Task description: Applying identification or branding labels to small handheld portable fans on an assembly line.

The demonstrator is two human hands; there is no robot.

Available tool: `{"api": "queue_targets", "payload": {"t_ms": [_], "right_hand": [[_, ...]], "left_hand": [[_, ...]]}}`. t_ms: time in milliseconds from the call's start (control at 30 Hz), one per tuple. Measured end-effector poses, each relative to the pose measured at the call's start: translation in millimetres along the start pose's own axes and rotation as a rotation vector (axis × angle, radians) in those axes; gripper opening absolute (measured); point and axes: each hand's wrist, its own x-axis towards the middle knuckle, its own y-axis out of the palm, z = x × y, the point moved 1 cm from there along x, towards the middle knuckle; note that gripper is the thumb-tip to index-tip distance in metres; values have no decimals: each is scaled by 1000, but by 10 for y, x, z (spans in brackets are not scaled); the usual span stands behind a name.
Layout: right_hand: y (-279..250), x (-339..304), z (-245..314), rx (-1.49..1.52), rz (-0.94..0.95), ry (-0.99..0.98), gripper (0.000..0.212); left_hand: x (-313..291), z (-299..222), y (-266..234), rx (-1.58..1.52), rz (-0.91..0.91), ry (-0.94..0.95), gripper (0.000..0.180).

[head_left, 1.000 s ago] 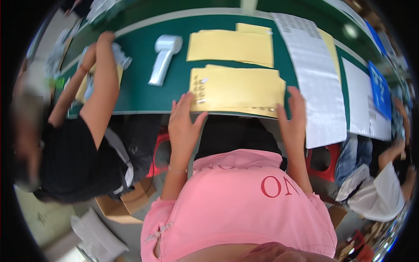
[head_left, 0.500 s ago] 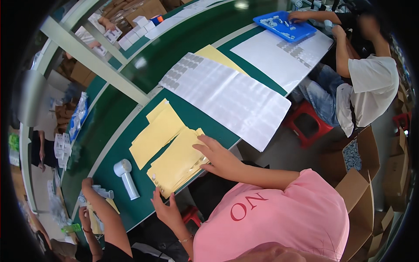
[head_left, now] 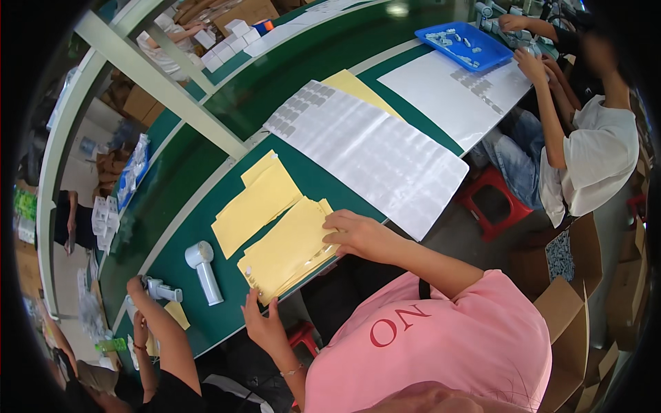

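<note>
Yellow sheets (head_left: 286,241) lie in a loose stack at the table's near edge, a few small clear stickers showing along the nearest sheet's border. My right hand (head_left: 361,237) is at the stack's right edge, fingers bent and drawn together over the border; the fingertips seem to pinch the sheet there. By the lower left corner of the same stack, my left hand (head_left: 265,327) is raised with thumb and fingers apart, holding nothing. Just behind lies a second batch of yellow sheets (head_left: 255,199). To the left, a pale handheld fan (head_left: 204,274) rests on the green tabletop.
A large white sheet (head_left: 385,165) with grey stickers overhangs the table edge at right. Beyond sit another such sheet (head_left: 430,89) and a blue tray (head_left: 468,45) of small parts. Co-workers work on both sides. A red stool (head_left: 492,206) and open cardboard box (head_left: 561,303) stand right.
The fingers of my right hand have drawn together at the stack's edge. My left hand stays near the corner. The view has shifted slightly; the right co-worker's hand has left the blue tray.
</note>
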Motion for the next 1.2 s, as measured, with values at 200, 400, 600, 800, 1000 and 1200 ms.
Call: {"api": "queue_targets", "payload": {"t_ms": [200, 400, 600, 800, 1000, 1200], "right_hand": [[88, 8, -34, 20, -89, -51, 28], [97, -12, -40, -17, -132, -58, 27], [99, -36, -18, 5, -147, -32, 26], [144, -16, -7, 19, -144, -57, 29], [176, -16, 25, -36, -225, -6, 21], [159, 54, 88, -71, -190, 1, 26]], "left_hand": [[-33, 51, -25, 10, -19, 2, 41], [-22, 5, 22, 18, -45, -20, 38], [-47, 8, 28, 29, -72, 37, 31], [-145, 68, 18, 36, -128, -5, 29], [-72, 57, 79, -9, -125, 22, 29], [-46, 17, 14, 127, -85, 31, 31]]}}
